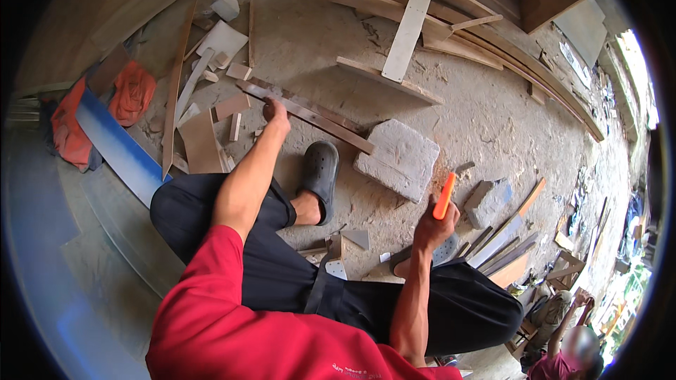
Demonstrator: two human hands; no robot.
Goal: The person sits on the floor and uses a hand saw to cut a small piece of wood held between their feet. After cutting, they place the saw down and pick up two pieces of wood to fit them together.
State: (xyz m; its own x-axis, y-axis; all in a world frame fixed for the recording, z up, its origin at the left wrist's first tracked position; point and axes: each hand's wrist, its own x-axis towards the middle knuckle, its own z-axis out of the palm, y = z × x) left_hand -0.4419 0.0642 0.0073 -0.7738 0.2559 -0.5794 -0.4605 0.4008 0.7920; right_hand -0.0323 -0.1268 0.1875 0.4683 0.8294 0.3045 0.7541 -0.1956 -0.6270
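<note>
flat wood strip (pixel 310 116) | left hand (pixel 276 115) grips | right hand (pixel 431 224): orange handle (pixel 444 196)

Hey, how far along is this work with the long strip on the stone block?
Looks early. Done: the long dark wooden strip lies with its right end on the grey stone block. In hand: the left hand presses on the strip's left part, and the right hand holds an orange-handled tool upright, away from the strip. Left: the tool has not yet touched the strip, and no fresh cut shows on it.
</note>
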